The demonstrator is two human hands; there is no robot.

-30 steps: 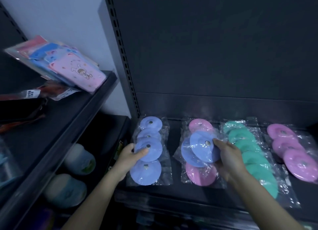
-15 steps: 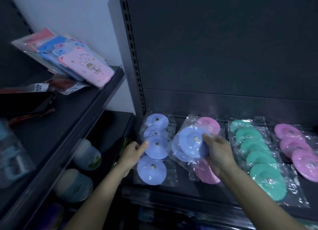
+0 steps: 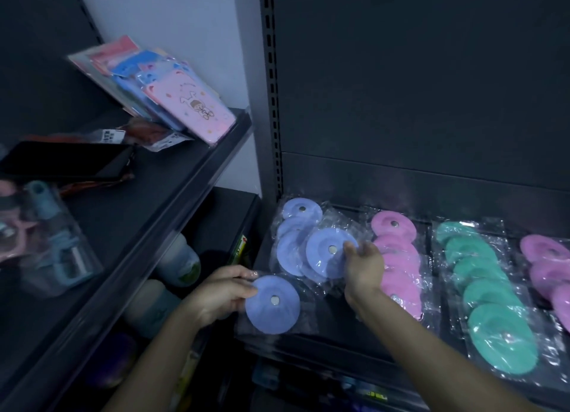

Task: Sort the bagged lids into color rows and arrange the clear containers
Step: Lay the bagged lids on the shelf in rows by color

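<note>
Bagged round lids lie in colour rows on a dark shelf (image 3: 339,334): blue (image 3: 300,214) at the left, then pink (image 3: 398,257), teal (image 3: 490,303) and purple-pink (image 3: 546,257). My left hand (image 3: 222,291) grips the left edge of the front blue bagged lid (image 3: 273,303) at the shelf's front. My right hand (image 3: 364,263) pinches another blue bagged lid (image 3: 330,254) by its right edge, holding it over the blue row, with a second blue lid partly hidden behind it.
A higher shelf at the left carries a stack of pink and blue packaged cases (image 3: 172,96), a black flat item (image 3: 68,161) and a clear packaged set (image 3: 46,245). Below it stand rounded containers (image 3: 179,263). A perforated upright post (image 3: 271,87) separates the two shelf bays.
My right hand carried the blue bagged lid from over the pink row leftward onto the blue row. My left hand slid down and took hold of the front blue lid.
</note>
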